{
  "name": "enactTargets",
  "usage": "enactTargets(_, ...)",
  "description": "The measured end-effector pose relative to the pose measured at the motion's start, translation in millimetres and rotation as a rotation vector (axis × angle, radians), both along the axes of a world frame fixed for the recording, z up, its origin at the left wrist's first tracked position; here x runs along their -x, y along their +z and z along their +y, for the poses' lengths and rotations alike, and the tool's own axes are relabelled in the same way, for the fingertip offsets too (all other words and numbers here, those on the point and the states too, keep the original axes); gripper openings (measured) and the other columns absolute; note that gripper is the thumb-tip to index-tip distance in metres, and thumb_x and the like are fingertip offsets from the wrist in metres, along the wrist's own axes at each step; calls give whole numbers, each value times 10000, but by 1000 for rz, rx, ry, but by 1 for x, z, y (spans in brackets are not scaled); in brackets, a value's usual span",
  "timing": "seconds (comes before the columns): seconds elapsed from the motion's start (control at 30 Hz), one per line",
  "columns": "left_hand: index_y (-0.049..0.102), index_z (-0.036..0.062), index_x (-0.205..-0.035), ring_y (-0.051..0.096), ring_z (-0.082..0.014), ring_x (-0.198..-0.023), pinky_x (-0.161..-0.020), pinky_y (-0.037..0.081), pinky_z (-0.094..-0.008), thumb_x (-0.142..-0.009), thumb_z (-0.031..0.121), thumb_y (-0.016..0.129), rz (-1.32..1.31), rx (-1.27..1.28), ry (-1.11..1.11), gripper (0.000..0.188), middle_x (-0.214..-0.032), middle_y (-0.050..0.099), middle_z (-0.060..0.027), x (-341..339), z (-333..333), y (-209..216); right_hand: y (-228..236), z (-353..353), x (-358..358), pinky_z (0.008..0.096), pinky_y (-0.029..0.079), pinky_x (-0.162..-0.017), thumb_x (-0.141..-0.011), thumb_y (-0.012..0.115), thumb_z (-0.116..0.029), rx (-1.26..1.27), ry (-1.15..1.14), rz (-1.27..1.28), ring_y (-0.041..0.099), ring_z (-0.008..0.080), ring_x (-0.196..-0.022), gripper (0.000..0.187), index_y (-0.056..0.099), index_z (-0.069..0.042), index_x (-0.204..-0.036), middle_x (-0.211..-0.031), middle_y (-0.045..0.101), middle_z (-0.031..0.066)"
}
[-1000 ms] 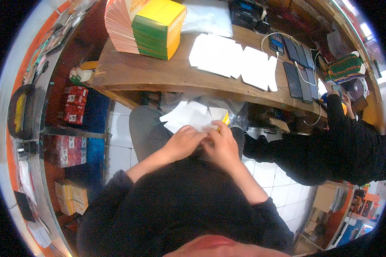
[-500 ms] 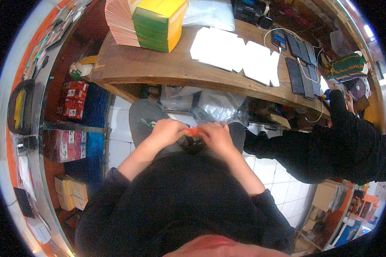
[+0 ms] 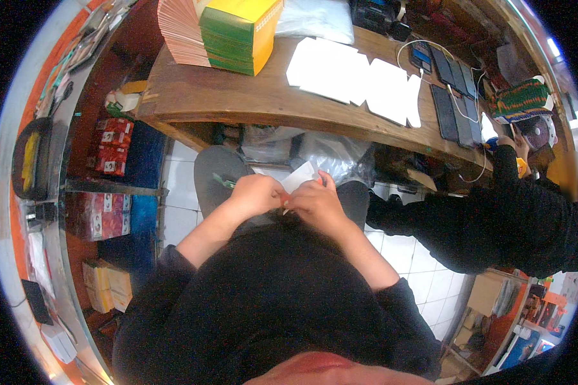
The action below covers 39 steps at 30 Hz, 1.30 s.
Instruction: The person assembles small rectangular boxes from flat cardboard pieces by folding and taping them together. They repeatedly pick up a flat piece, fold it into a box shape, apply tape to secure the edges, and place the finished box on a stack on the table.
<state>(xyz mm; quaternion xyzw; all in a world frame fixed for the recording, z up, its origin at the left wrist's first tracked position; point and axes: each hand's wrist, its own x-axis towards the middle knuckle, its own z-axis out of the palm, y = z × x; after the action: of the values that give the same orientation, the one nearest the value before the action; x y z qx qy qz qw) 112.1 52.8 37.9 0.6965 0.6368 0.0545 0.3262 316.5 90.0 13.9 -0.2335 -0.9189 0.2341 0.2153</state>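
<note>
Over my lap, both hands hold a small red-and-white piece of paper or thin card (image 3: 300,175). Its white side stands up beyond the fingers, and bits of red show between them. My left hand (image 3: 255,195) pinches it at the left with the fingers pressed together. From the right, my right hand (image 3: 316,202) grips it, the fingers bent around it and covering much of it. Whether it is folded I cannot make out. Something green and leafy-looking (image 3: 223,181) lies on my left thigh, beside the left hand.
Ahead stands a wooden desk (image 3: 205,106) with a stack of yellow-green booklets (image 3: 237,38), white die-cut card sheets (image 3: 340,74) and several phones (image 3: 444,112) on cables. Clear plastic bags (image 3: 337,157) lie underneath. Shelves with red boxes (image 3: 112,138) flank the left; a person in black (image 3: 488,212) sits right.
The piece in my hands has turned so that a white face shows, where mostly red showed before. My right fingers have lifted and shifted around it. The other person's hands moved slightly.
</note>
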Motion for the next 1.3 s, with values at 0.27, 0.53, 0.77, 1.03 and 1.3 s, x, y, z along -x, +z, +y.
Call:
enactTargets(0.27, 723, 127, -870, 655, -372, -854, -749, 511, -474, -762, 262, 648, 2, 34, -218, 188, -852, 690, -153, -5, 12, -5, 0, -4, 8, 615, 301, -1022, -757, 676, -231, -93, -125, -234, 580, 214, -926, 80, 711, -209, -825, -863, 639, -45)
enactTargets(0.53, 677, 62, -835, 642, -405, -848, -736, 499, -494, -752, 208, 649, -46, 74, -249, 171, -854, 669, -194, -3, 10, -11, 0, -13, 11, 585, 319, -1003, -764, 701, -238, -85, -172, -298, 586, 202, -887, 94, 732, -233, -853, -889, 636, -54)
enactTargets(0.77, 682, 68, -879, 652, -386, -840, -713, 497, -478, -760, 188, 651, -119, 77, -251, 172, -857, 668, -188, 9, 17, -21, 2, -1, 7, 517, 373, -880, -790, 674, -264, -140, -63, -137, 604, 213, -892, 85, 722, -241, -855, -899, 630, -21)
enactTargets(1.03, 702, 162, -975, 658, -326, -870, -848, 482, -469, -762, 226, 677, -138, -8, -312, 223, -872, 695, -108, 7, 15, -27, 11, 6, 7, 541, 334, -979, -802, 683, -205, 149, -117, -209, 605, 213, -982, 87, 711, -198, -885, -999, 616, 18)
enactTargets(1.3, 661, 211, -857, 635, -192, -903, -1065, 329, -564, -815, 136, 567, 348, -436, -482, 127, -843, 648, 3, -33, -37, -52, 8, 71, -10, 443, 514, -831, -832, 688, -298, 388, -326, -836, 654, 360, -956, 308, 666, -97, -1064, -1056, 678, 179)
